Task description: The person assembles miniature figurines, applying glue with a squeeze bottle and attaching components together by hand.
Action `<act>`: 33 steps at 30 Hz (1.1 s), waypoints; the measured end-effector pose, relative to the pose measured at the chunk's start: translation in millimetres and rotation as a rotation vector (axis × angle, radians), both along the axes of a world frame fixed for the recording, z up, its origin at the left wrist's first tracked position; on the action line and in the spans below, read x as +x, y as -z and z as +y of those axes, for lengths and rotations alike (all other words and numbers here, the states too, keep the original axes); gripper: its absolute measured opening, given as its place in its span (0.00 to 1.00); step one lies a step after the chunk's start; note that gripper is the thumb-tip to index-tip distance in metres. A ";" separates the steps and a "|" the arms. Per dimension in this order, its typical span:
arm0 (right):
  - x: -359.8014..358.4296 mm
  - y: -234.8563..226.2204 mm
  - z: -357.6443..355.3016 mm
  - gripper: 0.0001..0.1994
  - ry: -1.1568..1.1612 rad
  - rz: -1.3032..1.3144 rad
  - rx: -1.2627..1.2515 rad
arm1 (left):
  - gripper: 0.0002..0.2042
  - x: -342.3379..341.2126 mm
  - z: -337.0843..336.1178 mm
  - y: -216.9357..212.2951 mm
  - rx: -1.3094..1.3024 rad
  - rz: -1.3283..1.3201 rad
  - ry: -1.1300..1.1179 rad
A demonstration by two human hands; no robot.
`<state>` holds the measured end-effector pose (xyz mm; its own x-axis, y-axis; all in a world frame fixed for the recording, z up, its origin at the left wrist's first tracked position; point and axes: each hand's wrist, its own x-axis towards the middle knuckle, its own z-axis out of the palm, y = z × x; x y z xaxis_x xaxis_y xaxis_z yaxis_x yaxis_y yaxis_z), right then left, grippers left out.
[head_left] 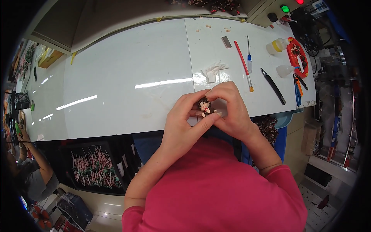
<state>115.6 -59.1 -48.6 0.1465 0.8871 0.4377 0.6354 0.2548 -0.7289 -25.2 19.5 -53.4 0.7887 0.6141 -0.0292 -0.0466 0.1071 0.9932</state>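
Between both hands, just over the table's near edge, I hold a small brown figurine [205, 106] with a pale face and a red spot on its front. My left hand [185, 114] is closed round its left side, thumb along the bottom. The fingers of my right hand [231, 108] curl over its top and right side. Part of the figurine is hidden behind my fingers. A crumpled white tissue [212, 72] lies on the table just beyond my hands.
On the white table [127, 69], to the right, lie a red paintbrush [242, 62], a screwdriver [249, 58], a black craft knife [273, 87] and a grey block [226, 42]. Bottles [275, 46] and a red tray [292, 48] stand farther right. Another person [34, 174] works at far left.
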 end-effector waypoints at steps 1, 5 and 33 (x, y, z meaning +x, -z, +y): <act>-0.5 1.2 0.0 0.26 0.015 0.004 0.027 | 0.22 0.4 -0.2 0.6 -0.002 -0.001 -0.001; -1.5 -1.0 0.7 0.26 0.024 -0.032 0.018 | 0.21 0.5 -0.1 0.9 -0.009 -0.036 -0.011; 8.2 4.9 -3.3 0.22 0.030 0.116 -0.047 | 0.26 -10.2 7.3 -3.3 -0.162 -0.118 0.148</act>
<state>123.8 -62.4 -53.4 0.2207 0.9006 0.3744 0.5529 0.2007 -0.8087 -35.3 26.8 -50.1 0.8737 0.4861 -0.0203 -0.1332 0.2792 0.9509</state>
